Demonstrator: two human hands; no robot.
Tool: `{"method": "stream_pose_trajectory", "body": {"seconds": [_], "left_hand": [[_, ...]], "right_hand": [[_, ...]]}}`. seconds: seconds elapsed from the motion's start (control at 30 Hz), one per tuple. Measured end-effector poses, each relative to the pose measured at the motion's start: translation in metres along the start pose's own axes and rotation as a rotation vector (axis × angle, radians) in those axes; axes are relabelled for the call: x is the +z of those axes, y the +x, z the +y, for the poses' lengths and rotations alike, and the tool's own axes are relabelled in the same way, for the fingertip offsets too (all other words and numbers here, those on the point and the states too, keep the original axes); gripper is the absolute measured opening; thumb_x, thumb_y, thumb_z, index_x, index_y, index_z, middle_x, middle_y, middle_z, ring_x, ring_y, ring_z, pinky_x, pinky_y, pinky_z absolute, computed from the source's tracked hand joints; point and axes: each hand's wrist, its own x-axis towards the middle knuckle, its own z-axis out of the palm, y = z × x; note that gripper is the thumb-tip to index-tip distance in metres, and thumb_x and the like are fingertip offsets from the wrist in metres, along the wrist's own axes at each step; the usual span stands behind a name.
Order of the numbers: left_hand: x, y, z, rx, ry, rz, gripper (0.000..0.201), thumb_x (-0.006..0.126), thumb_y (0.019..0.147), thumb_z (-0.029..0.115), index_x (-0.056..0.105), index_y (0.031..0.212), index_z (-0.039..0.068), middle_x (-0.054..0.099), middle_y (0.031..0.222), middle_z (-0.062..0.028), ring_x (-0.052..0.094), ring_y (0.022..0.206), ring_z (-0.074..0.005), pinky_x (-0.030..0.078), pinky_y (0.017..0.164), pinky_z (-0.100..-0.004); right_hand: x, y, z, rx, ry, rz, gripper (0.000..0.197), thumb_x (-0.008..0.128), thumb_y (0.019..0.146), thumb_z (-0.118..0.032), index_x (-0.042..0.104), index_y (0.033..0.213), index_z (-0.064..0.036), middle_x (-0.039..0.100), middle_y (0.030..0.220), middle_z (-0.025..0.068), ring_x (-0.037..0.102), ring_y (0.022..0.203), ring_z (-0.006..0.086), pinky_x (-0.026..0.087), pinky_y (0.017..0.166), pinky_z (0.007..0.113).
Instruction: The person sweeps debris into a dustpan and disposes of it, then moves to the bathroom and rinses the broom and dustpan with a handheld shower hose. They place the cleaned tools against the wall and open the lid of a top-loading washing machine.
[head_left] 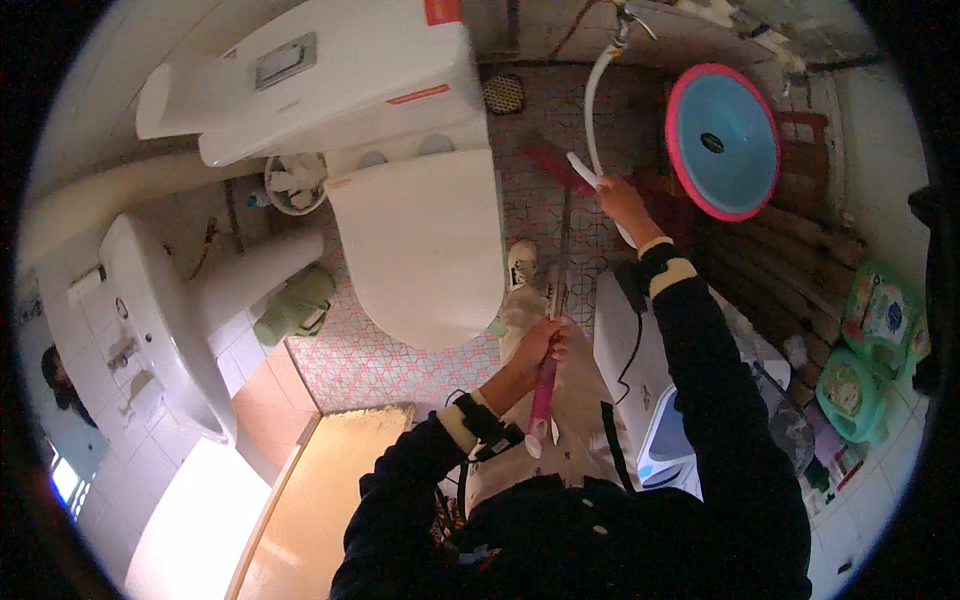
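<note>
My left hand (540, 342) is closed around the long pole of a broom or floor brush, just above its pink grip (543, 392). The pole runs forward to a dark red head (556, 168), blurred, over the patterned floor. My right hand (624, 205) grips a white hose (591, 105) that hangs from a wall tap (622, 28). A short white length of the hose pokes out ahead of my fingers, close beside the red head. Whether water flows from it I cannot make out.
A white toilet (420, 250) with its lid down stands left of the pole. At far right a blue basin (745, 150) with a pink rim leans near wooden slats (780, 260). A sink (160, 320), a waste bin (295, 205) and a floor drain (504, 94) are also around.
</note>
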Motion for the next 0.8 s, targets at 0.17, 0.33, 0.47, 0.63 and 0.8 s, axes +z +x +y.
{"method": "stream_pose_trajectory", "body": {"seconds": [0.17,0.33,0.47,0.63,0.8], "left_hand": [[0.007,-0.005,0.005,-0.03,-0.166,-0.008,0.012,0.048,0.084,0.017,0.045,0.078,0.008,0.041,0.065,0.0004,0.036,0.05,-0.0076,0.03,0.04,-0.0197],[0.008,-0.005,0.006,-0.024,-0.036,0.053,0.015,0.048,0.085,0.016,0.047,0.076,0.005,0.04,0.064,0.0008,0.034,0.051,-0.0061,0.028,0.039,-0.0178],[0.007,-0.003,0.004,-0.025,-0.118,0.019,0.017,0.049,0.084,0.017,0.044,0.073,0.006,0.042,0.066,-0.0006,0.034,0.051,-0.0065,0.029,0.039,-0.0187],[0.015,-0.007,0.008,-0.041,-0.148,0.046,0.015,0.047,0.085,0.016,0.046,0.074,0.005,0.044,0.068,-0.0017,0.037,0.052,-0.007,0.032,0.041,-0.019],[0.039,-0.01,0.016,-0.031,-0.031,0.041,0.014,0.046,0.086,0.017,0.044,0.078,0.006,0.044,0.069,-0.0017,0.038,0.053,-0.0081,0.036,0.046,-0.0198]], "right_hand": [[-0.003,0.002,0.008,0.037,-0.013,-0.054,0.033,0.043,0.084,-0.026,0.051,0.112,-0.0091,0.06,0.087,0.0156,0.059,0.073,0.027,0.046,0.065,0.039],[-0.011,-0.012,0.022,0.047,0.057,-0.076,0.033,0.041,0.085,-0.026,0.052,0.111,-0.0086,0.06,0.087,0.0147,0.058,0.073,0.0285,0.046,0.065,0.039],[-0.008,-0.009,0.025,-0.07,-0.057,0.055,0.032,0.04,0.086,-0.025,0.052,0.11,-0.0094,0.059,0.089,0.0157,0.058,0.076,0.0311,0.047,0.066,0.042],[-0.003,-0.001,0.024,-0.042,0.047,0.043,0.031,0.04,0.085,-0.027,0.053,0.107,-0.0094,0.059,0.086,0.0147,0.058,0.073,0.0319,0.047,0.064,0.042],[-0.012,-0.011,0.024,0.073,0.051,0.003,0.031,0.044,0.084,-0.023,0.052,0.11,-0.0076,0.058,0.092,0.0163,0.056,0.082,0.0312,0.044,0.071,0.039]]}}
